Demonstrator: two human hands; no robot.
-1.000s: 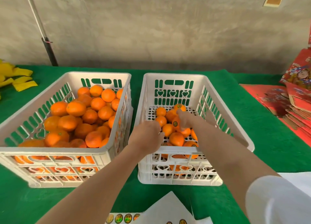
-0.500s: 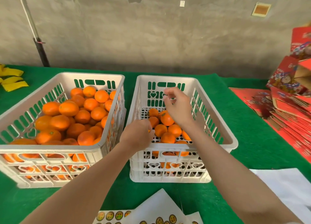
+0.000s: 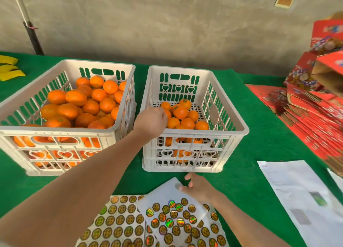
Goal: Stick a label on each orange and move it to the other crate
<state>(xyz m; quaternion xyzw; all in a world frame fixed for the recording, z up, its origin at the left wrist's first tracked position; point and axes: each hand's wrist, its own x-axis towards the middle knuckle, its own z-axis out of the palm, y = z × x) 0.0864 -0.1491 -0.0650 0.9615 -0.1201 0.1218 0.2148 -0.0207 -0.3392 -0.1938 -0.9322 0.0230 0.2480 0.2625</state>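
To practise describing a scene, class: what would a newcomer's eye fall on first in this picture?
The bright oranges: a heap fills the left crate, while fewer lie in the right crate beside it on the green cloth. Next come the sheets of shiny round labels at the near edge, where the right hand touches the top sheet. The left hand is at the right crate's near-left corner.

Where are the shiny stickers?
In the head view the sticker sheets lie bottom centre on the green cloth, just this side of the right crate, with the right hand touching them.
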